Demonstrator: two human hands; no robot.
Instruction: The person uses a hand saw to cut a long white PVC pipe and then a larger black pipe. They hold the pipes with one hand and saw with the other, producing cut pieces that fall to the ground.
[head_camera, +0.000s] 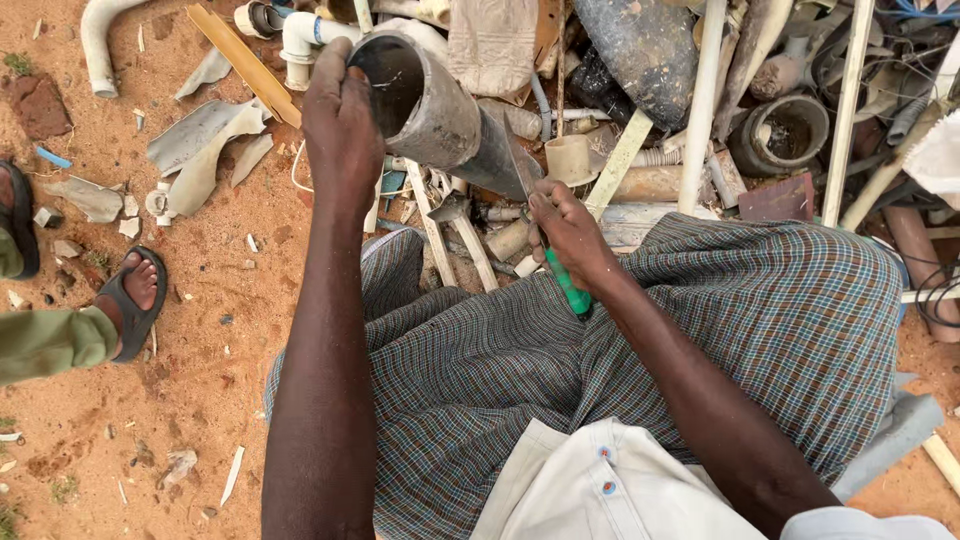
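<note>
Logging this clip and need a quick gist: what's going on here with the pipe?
A seated person grips the open rim of a wide grey pipe with the left hand, holding it tilted over a heap of scrap pipes. The right hand holds a green-handled knife, its blade set against the pipe's lower side. Plastic offcuts lie on the sandy ground. Another person's sandalled foot shows at the left.
</note>
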